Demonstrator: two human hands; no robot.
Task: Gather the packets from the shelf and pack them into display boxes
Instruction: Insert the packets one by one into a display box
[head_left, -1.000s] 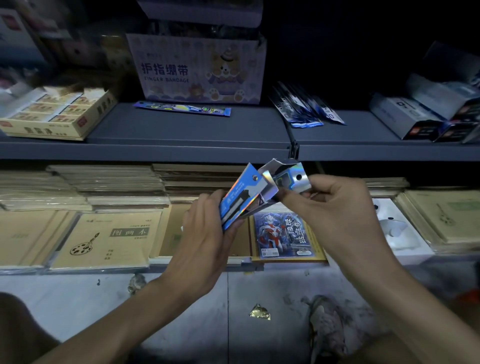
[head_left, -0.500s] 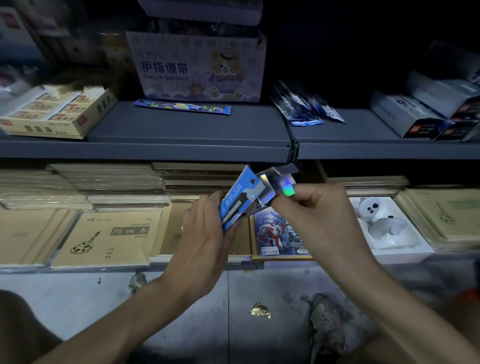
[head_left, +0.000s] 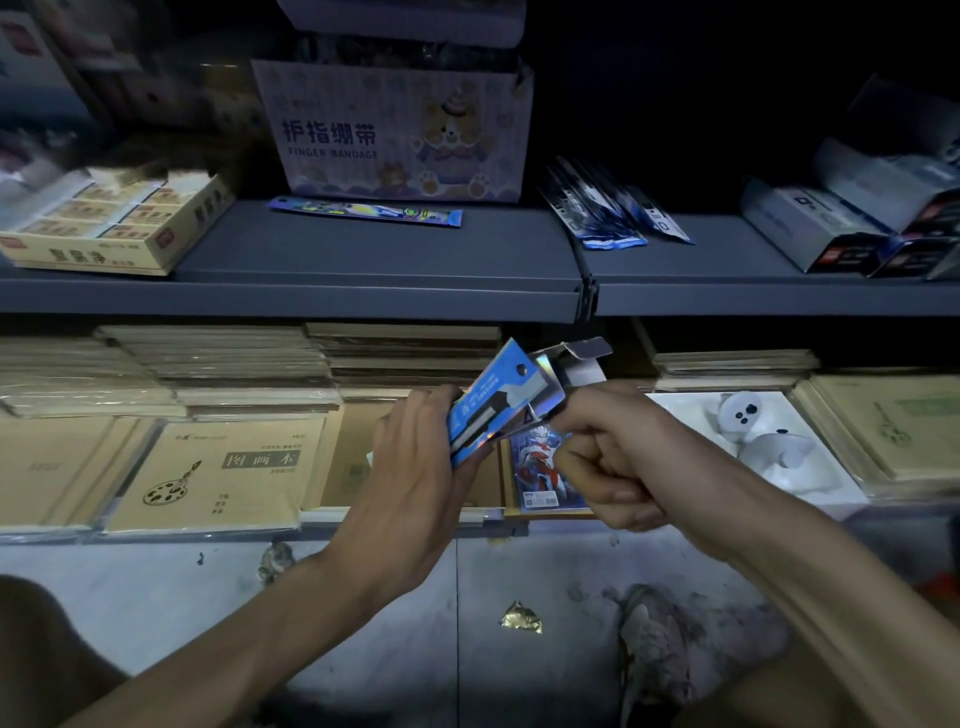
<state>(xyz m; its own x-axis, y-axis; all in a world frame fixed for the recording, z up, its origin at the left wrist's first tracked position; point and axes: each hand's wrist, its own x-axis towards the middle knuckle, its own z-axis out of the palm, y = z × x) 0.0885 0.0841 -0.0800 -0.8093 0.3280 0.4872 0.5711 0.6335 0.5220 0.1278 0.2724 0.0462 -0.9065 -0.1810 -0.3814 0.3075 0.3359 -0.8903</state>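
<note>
Box: we see the blue display box (head_left: 498, 400) tilted at frame centre, its silver top flaps open.
Left hand: our left hand (head_left: 415, 467) grips the box's lower left edge, fingers curled round it.
Right hand: our right hand (head_left: 623, 462) has curled fingers, thumb tip at the box's silver corner; we cannot tell whether it pinches.
Packets: dark blue packets (head_left: 608, 213) lie fanned on the upper shelf (head_left: 363, 260), right of centre, well apart from the box.
</note>
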